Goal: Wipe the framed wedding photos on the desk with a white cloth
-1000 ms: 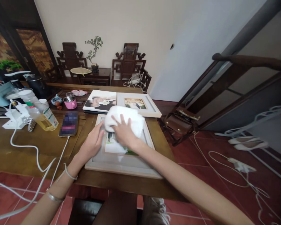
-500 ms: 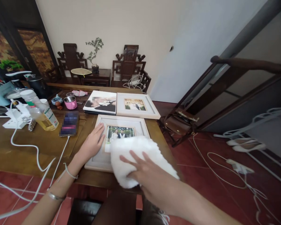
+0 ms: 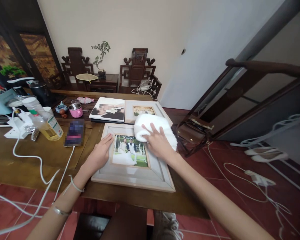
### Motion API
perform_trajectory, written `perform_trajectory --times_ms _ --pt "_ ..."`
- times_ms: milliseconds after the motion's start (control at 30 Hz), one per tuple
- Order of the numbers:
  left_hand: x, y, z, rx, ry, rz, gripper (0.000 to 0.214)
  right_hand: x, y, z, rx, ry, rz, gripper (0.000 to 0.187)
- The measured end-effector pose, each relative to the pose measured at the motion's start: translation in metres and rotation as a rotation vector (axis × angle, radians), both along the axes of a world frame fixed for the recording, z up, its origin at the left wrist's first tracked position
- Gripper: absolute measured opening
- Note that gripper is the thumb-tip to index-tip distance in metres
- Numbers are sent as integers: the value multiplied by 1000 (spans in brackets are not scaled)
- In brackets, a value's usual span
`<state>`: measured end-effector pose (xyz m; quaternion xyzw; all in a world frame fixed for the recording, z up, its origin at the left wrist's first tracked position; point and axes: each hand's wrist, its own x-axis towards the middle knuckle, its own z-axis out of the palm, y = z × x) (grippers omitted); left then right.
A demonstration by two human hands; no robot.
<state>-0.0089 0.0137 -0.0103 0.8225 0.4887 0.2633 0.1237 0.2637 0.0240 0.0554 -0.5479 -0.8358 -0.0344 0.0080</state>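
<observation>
A pale framed wedding photo [image 3: 130, 173] lies flat on the wooden table [image 3: 35, 156] in front of me. My left hand [image 3: 100, 155] rests flat on its left border, fingers stretched out. My right hand [image 3: 158, 143] presses a fluffy white cloth [image 3: 150, 125] onto the frame's upper right corner, fingers spread over it. Behind it lie a second pale frame [image 3: 162, 115], partly under the cloth, and a frameless photo print [image 3: 107, 110].
A phone [image 3: 73, 132] on a white cable, a bottle of yellow liquid [image 3: 46, 125], a pink cup [image 3: 75, 110] and a power strip [image 3: 17, 126] sit at the left. A brown bag [image 3: 192, 133] and loose cables [image 3: 252, 176] lie on the red floor at the right.
My right hand swept the cloth from the frame's top down to its near right edge, then back up to the upper right corner. My left hand stayed on the frame's left side.
</observation>
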Motion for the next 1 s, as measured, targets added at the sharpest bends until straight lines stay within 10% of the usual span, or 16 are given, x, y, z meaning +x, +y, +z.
perform_trajectory --times_ms 400,833,1000 --pt "1 1 -4 24 -51 2 68 -5 -152 57 -430 137 330 56" --pt "-2 1 -3 15 -42 -24 68 -27 15 -4 25 65 21 56" --pt "-2 1 -4 19 -51 -18 66 -38 -14 0 -87 16 116 59"
